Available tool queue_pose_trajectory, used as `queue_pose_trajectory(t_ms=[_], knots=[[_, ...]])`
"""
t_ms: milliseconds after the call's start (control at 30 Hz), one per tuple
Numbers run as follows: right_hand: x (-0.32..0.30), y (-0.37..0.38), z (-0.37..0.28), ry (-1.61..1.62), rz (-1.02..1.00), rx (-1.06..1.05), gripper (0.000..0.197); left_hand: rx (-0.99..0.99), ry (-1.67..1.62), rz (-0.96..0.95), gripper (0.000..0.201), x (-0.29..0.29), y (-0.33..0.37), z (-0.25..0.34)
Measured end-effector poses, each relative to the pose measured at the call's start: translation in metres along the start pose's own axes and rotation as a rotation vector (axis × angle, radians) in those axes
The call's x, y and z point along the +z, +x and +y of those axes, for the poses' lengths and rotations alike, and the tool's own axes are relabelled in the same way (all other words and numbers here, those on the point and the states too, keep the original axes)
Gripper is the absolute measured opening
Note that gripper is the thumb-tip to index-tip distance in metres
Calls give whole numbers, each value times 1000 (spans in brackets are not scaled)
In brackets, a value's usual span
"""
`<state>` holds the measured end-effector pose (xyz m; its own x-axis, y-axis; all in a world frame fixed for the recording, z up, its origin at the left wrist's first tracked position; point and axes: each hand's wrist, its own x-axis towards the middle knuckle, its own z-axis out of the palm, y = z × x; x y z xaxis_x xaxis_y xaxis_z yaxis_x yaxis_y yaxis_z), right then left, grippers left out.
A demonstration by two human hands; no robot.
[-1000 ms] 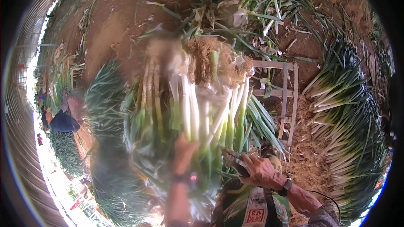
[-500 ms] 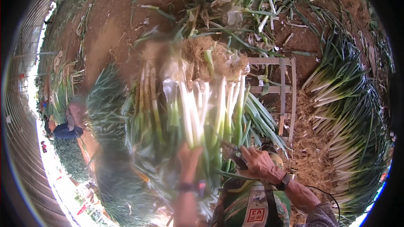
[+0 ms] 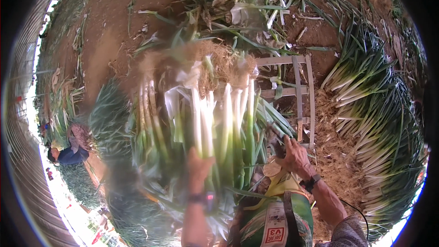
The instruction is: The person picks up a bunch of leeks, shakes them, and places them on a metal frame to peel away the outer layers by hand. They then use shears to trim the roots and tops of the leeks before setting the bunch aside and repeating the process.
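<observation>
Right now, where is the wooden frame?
In the head view, the wooden frame lies on the ground right of centre, between the held leek bunch and the stacked leeks.

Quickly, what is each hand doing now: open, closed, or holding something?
Left hand: closed on the bundle of long white-stalked green onions, held up.
Right hand: closed on a dark tool; what kind cannot be told.

Smooth, slightly glossy white-and-green leek stalks (image 3: pixel 215 123) with dry, fibrous brown roots; pale rough wooden slat frame (image 3: pixel 299 91); matt reddish-brown earth floor (image 3: pixel 114 23)
</observation>
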<state>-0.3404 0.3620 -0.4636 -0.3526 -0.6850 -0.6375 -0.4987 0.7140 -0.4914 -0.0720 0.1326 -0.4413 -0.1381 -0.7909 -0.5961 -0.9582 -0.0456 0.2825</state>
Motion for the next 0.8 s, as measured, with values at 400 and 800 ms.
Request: queue_pose_trajectory(t_ms=[400, 800], knots=[[53, 88, 110, -103, 58, 193, 76, -95, -252, -215, 58, -12, 5, 25], [77, 92, 61, 192, 296, -220, 61, -226, -519, -297, 43, -14, 9, 14]])
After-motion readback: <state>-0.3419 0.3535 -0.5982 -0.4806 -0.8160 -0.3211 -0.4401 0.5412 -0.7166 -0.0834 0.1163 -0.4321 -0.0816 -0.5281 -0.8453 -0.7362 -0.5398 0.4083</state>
